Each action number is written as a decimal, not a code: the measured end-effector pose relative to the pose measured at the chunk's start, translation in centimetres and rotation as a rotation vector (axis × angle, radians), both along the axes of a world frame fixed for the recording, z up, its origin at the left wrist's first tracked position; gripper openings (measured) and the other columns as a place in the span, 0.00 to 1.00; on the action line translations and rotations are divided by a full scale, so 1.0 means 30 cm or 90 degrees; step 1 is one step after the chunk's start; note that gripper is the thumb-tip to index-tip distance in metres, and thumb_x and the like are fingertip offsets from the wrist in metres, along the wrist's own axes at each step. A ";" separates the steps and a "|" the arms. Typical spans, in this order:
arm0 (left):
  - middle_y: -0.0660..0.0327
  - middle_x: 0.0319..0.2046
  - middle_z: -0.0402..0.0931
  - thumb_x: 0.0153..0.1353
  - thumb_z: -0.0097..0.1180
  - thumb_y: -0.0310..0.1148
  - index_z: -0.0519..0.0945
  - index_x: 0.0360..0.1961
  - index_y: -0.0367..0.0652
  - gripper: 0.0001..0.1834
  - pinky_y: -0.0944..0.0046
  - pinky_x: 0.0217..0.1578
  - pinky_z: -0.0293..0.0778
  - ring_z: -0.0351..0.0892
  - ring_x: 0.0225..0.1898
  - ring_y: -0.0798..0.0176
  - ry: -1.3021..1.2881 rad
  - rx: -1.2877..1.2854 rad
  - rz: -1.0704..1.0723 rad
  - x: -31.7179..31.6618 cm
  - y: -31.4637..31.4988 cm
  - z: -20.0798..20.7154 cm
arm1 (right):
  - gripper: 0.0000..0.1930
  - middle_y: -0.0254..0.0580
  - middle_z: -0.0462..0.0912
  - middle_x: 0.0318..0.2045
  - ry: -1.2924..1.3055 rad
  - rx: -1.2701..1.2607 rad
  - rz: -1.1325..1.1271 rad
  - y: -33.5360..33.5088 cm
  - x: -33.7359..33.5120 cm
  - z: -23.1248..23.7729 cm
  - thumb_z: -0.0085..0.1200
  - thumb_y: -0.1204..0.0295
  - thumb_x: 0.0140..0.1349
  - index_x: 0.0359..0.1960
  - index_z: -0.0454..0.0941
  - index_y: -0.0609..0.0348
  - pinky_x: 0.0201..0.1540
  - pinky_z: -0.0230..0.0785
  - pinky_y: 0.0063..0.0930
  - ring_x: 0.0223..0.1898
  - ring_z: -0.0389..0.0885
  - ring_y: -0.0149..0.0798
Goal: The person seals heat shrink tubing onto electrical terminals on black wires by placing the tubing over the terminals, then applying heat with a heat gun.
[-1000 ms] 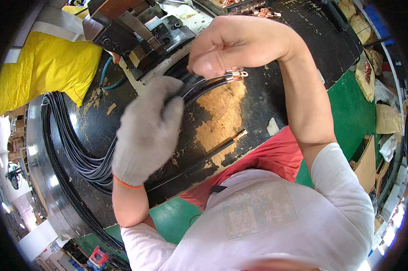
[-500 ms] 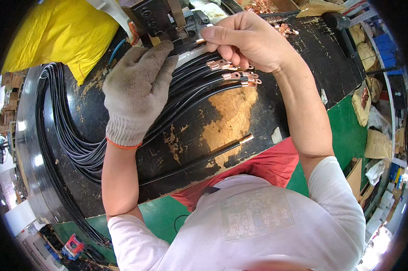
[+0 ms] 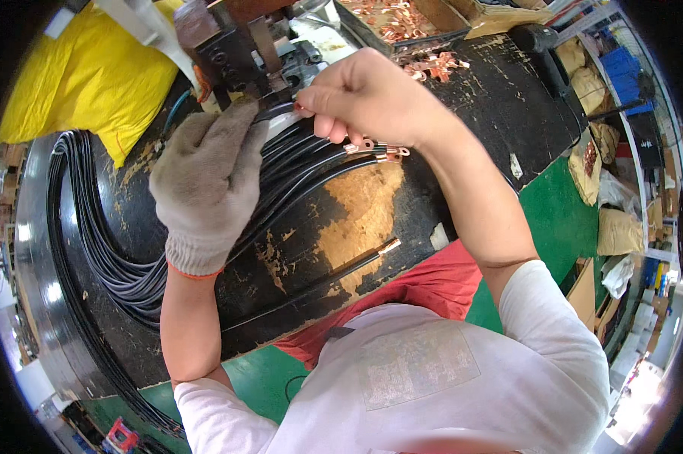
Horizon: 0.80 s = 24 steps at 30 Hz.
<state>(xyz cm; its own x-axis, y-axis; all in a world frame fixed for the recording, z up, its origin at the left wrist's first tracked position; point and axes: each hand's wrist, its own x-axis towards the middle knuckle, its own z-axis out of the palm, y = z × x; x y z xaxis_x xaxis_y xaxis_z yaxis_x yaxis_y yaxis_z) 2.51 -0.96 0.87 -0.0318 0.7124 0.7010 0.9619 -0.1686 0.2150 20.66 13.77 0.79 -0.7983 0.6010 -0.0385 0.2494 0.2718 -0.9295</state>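
My left hand [image 3: 205,178], in a grey knitted glove, is closed round a black cable [image 3: 275,113] near its end. At that end my bare right hand [image 3: 368,98] pinches a small copper cable lug [image 3: 299,107], mostly covered by the fingers. Both hands are just in front of a dark metal press [image 3: 239,53]. Beneath them runs a bundle of black cables [image 3: 133,261]; several of its ends carry copper lugs [image 3: 391,154]. Apart from the bundle, nearer my body, lies a single cable [image 3: 349,268] with a bare copper end.
The worn black table [image 3: 478,113] has a curved-looking front edge close to my body. Loose copper lugs [image 3: 437,66] lie beyond my right hand, before a box [image 3: 447,17] of more lugs. A yellow sack [image 3: 84,72] rests at the far left.
Both hands have moved a little left in the picture, and the right one is lower at the cable end. The whole view has shifted, showing more of the press and lug box.
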 end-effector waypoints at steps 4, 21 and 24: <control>0.56 0.33 0.84 0.57 0.72 0.29 0.89 0.45 0.48 0.14 0.59 0.32 0.81 0.86 0.30 0.53 -0.001 -0.014 0.008 0.006 0.004 0.009 | 0.30 0.49 0.89 0.32 0.140 -0.343 0.064 0.113 0.053 -0.029 0.55 0.46 0.73 0.43 0.83 0.70 0.26 0.82 0.23 0.27 0.88 0.33; 0.53 0.34 0.85 0.58 0.70 0.26 0.88 0.44 0.42 0.12 0.56 0.35 0.81 0.86 0.32 0.48 -0.006 -0.048 -0.070 -0.002 0.007 0.030 | 0.20 0.26 0.75 0.14 0.206 -0.514 0.036 0.001 -0.029 -0.064 0.65 0.59 0.69 0.20 0.78 0.55 0.12 0.57 0.12 0.11 0.68 0.20; 0.52 0.32 0.84 0.58 0.68 0.24 0.88 0.45 0.41 0.12 0.58 0.35 0.80 0.85 0.31 0.50 -0.065 -0.039 -0.082 0.019 0.012 0.019 | 0.22 0.28 0.74 0.12 0.216 -0.346 -0.051 -0.032 -0.039 -0.045 0.68 0.59 0.67 0.17 0.75 0.52 0.13 0.54 0.17 0.11 0.66 0.21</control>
<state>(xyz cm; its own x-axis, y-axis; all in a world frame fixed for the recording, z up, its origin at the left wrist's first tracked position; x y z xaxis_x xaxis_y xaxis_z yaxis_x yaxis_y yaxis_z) 3.08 -0.60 1.44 -0.0055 0.7560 0.6546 0.9060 -0.2733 0.3233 19.50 12.81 -0.57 -0.7735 0.6246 -0.1079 -0.0824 -0.2678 -0.9599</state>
